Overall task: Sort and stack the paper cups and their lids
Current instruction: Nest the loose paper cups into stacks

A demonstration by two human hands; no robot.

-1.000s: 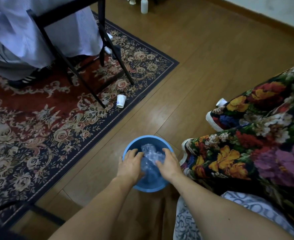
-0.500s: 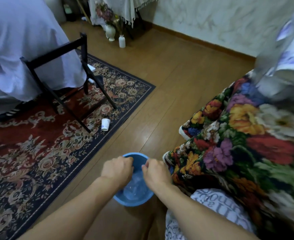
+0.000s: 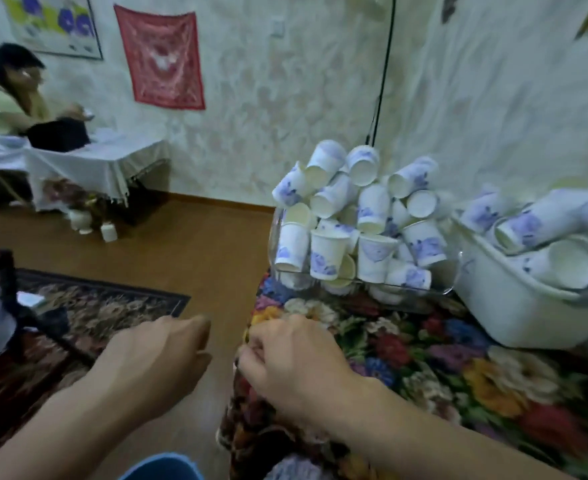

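Observation:
A heap of white paper cups with purple flower prints (image 3: pixel 355 223) fills a clear container (image 3: pixel 453 271) on the flowered tablecloth (image 3: pixel 459 368). More of these cups (image 3: pixel 535 233) lie in a white tub (image 3: pixel 514 317) to its right. My left hand (image 3: pixel 154 365) hovers over the floor left of the table, fingers loosely forward, with nothing seen in it. My right hand (image 3: pixel 292 362) is at the table's near left edge with its fingers curled under; what they hold is hidden. The blue basin's rim (image 3: pixel 162 467) shows at the bottom edge. No lids are visible.
A patterned rug (image 3: pixel 105 306) and a black chair frame (image 3: pixel 8 289) lie to the left on the wooden floor (image 3: pixel 188 258). At the far left a person (image 3: pixel 12 95) sits at a white-covered table (image 3: pixel 95 161). A black cable (image 3: pixel 382 71) hangs down the wall behind the cups.
My view has swung up from the blue basin on the floor to the table with the cups. Both hands have risen out of the basin to table height.

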